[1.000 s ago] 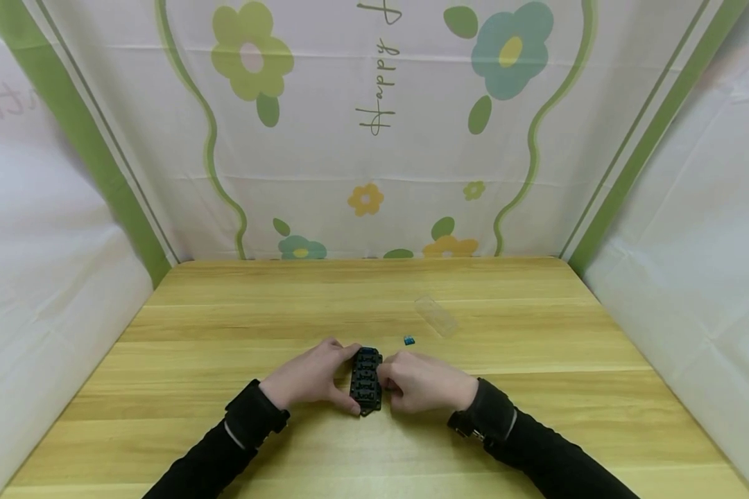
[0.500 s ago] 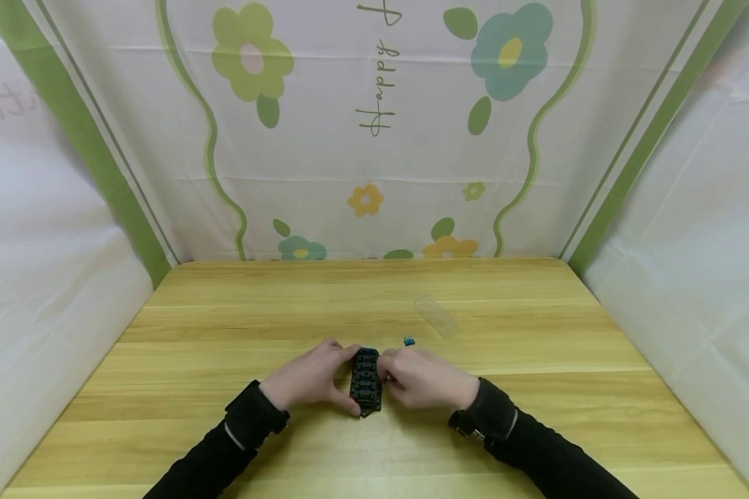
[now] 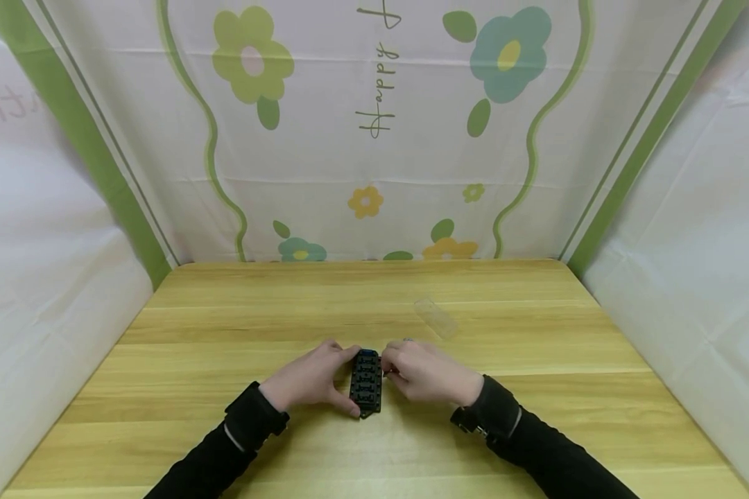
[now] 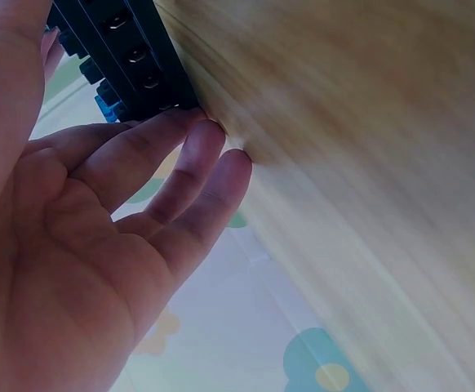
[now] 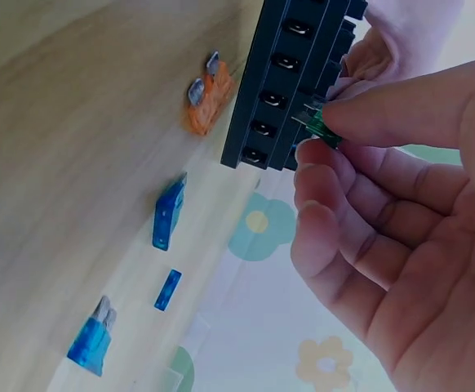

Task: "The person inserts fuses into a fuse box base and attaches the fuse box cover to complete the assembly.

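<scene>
A black fuse box (image 3: 365,384) with a row of slots lies lengthwise on the table. My left hand (image 3: 310,376) holds it from the left, thumb at the near end and fingers at the far end. In the left wrist view, a blue piece (image 4: 107,109) shows at the box's far end. On the right side, my right hand (image 3: 431,372) pinches a green blade fuse (image 5: 325,131) between thumb and forefinger. The fuse's metal prongs point toward the box's side; whether they touch it I cannot tell.
An orange blade fuse (image 5: 210,100) lies beside the box. Farther along the table are blue fuses, one flat (image 5: 169,214), a thin one (image 5: 167,290) and one with prongs showing (image 5: 92,343). A clear plastic cover (image 3: 435,317) lies toward the back.
My right hand has shifted slightly away from me along the box's right side and now hides most of a blue fuse on the table. My left hand keeps its hold on the box.
</scene>
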The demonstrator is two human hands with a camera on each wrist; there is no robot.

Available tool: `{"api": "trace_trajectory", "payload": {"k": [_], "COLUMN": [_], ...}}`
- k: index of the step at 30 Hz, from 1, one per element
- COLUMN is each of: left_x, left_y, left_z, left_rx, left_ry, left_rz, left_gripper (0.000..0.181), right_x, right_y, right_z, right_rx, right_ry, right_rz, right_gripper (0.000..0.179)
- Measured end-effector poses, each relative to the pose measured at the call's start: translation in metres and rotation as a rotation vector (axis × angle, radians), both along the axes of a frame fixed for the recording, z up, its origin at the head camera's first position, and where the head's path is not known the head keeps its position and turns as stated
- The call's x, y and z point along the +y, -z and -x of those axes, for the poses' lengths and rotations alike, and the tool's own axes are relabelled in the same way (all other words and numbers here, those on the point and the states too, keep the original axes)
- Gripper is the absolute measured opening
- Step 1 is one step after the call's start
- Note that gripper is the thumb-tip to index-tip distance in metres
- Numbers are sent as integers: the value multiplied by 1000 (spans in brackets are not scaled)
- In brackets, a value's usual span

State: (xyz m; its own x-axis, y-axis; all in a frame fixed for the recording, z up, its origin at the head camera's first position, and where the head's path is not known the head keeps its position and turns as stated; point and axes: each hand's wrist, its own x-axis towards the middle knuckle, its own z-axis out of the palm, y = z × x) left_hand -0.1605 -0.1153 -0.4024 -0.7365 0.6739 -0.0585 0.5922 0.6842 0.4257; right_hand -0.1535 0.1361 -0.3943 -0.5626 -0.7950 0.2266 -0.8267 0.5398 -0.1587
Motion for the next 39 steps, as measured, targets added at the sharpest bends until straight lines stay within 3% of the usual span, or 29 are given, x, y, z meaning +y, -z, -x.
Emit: {"api": "trace_trajectory", "payload": {"k": [22, 39], "left_x": [0, 0], "left_y": [-1, 0], "left_z": [0, 0], "left_rx": [-15, -7], "left_ry": [-4, -5], "left_rz": [-2, -4], "left_gripper": [110, 109], "right_x": [2, 1], "right_y": [-7, -11], "right_z": [0, 3], "right_rx": [0, 79], "right_ry": [28, 33], "right_rz": [47, 140], "right_gripper": [6, 7]}}
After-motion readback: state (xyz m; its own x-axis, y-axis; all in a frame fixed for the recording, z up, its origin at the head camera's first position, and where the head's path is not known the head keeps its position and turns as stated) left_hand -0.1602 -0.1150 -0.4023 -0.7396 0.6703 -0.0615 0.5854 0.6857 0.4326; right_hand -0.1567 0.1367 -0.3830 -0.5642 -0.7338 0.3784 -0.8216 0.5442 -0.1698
